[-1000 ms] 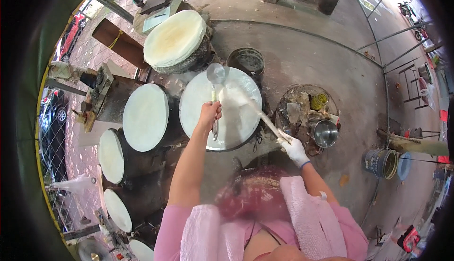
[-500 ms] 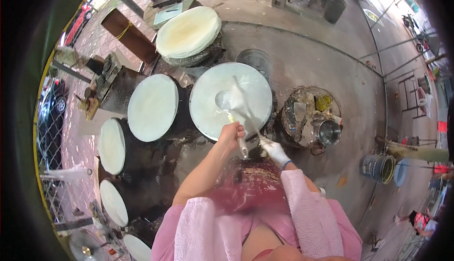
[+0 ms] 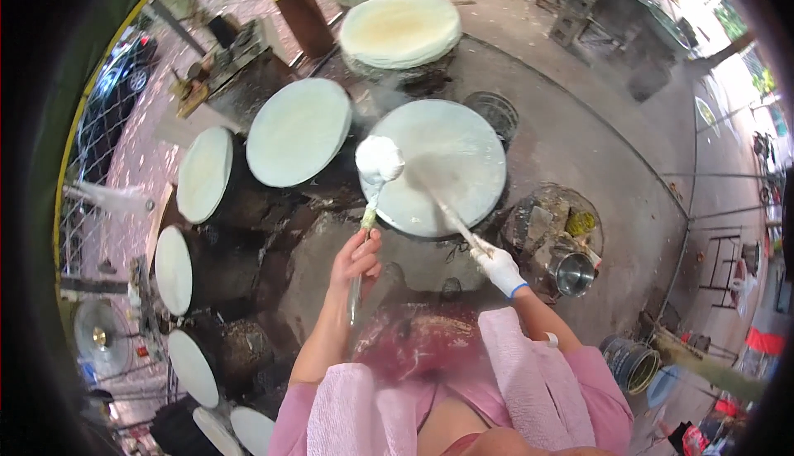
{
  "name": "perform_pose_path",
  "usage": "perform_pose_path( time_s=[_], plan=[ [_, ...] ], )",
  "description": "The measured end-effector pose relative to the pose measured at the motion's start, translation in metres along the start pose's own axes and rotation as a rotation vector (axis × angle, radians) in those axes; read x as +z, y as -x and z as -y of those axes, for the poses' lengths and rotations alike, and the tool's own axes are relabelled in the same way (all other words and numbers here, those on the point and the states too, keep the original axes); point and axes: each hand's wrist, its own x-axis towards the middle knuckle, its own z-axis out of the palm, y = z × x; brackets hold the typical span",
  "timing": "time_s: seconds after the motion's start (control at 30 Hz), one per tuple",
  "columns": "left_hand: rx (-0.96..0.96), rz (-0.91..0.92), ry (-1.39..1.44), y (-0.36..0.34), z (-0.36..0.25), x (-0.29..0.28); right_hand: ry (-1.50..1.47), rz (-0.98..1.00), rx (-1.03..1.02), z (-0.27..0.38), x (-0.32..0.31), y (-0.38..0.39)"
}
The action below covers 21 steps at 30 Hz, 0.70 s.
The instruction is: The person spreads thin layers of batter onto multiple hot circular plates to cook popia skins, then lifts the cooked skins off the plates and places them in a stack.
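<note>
A wide, pale round disc [image 3: 467, 158] lies in front of me, its top wet and whitish. My bare left hand [image 3: 356, 264] is closed round the handle of a ladle [image 3: 379, 161]. The ladle's head is coated in white liquid and overlaps the disc's left edge in view; how high it hangs I cannot tell. My right hand [image 3: 498, 269], in a white glove, grips a long stick [image 3: 451, 218] that slants over the disc. The stick's far end is smeared by motion, so its shape is unclear.
More pale round discs curve along the left, such as a large one [image 3: 299, 132]. A thick pale round stack [image 3: 401, 30] stands at the back. At the right, a round stand [image 3: 529, 216] bears a metal pot [image 3: 573, 274]. A dark bucket [image 3: 633, 365] sits beyond my right arm.
My left hand has drawn the ladle from the middle of the disc to its left edge. The stick stays over the disc in my right hand. The whole view has turned.
</note>
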Motion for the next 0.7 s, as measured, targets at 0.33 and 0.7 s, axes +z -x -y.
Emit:
perform_pose_path(
  time_s=[0.33, 0.7],
  plan=[
    [0.175, 0.024, 0.162, 0.128, -0.064, -0.065, -0.036, 0.004, -0.099, -0.001, 0.036, 0.008],
    [0.437, -0.225, -0.136, 0.337, -0.212, -0.136, -0.251, 0.019, -0.107, 0.119, 0.233, 0.039]
  ],
)
